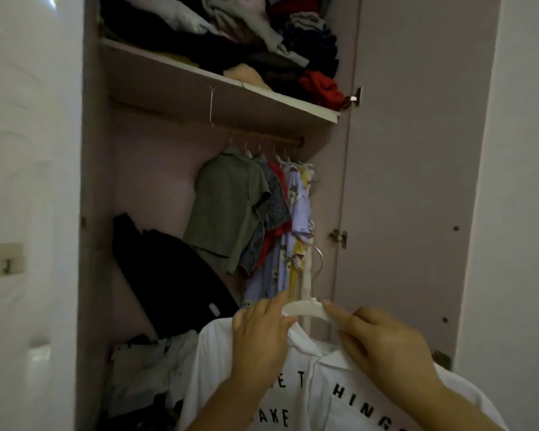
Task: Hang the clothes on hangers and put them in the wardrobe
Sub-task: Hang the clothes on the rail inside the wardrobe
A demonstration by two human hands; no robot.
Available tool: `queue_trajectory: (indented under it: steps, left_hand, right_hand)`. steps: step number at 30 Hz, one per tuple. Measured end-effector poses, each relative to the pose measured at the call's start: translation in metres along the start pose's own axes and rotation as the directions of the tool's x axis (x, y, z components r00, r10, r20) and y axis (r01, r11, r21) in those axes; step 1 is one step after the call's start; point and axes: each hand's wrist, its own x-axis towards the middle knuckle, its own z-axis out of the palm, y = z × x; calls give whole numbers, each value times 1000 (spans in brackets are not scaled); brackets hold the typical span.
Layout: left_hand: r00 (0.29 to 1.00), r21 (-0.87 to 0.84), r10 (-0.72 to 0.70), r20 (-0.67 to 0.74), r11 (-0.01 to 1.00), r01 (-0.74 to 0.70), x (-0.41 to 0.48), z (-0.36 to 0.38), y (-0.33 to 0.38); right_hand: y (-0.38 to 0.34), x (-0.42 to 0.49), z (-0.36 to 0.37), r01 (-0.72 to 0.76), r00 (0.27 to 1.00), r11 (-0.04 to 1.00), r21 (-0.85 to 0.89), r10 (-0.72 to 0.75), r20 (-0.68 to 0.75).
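A white shirt (330, 396) with black letters hangs on a white hanger (305, 307) in front of the open wardrobe. The hanger's metal hook (319, 259) points up toward the rail. My left hand (257, 340) pinches the hanger's left arm and the shirt's shoulder. My right hand (383, 343) grips the hanger's right arm at the collar. The wooden rail (262, 135) carries several small shirts on hangers, the nearest an olive green one (227, 206).
A shelf (218, 88) above the rail is piled with folded and crumpled clothes. A black garment (168, 275) and a heap of clothes (147, 377) fill the wardrobe's lower left. The open door (417, 181) stands at the right, a white wall at the left.
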Motion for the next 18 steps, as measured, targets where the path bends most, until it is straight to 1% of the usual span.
queue_trajectory:
  steps: [2,4,8,11,13,18]
  left_hand:
    - [998,42,-46,-33,998,47,31,9,-14]
    - [994,48,-90,-69,994,94,61,15,-32]
    - [977,39,-153,-151,986,160,116,30,-71]
    - [963,10,-187,-196,981,193,163,41,-104]
    - [957,-1,-200,-211,979,204,195,47,-125]
    - [949,1,-189,-251,981,196,274,48,-175]
  right_hand:
    - [16,32,26,48,999,998,44,-47,-7]
    - [26,68,51,54,997,995,87,-59,47]
    - [48,129,114,51,992,987,153,-68,104]
    - [56,183,156,81,990,991,106,-93,110]
    - [58,216,182,69,992,995,74,-76,100]
    - [60,306,232,75,996,996,46,-77,54]
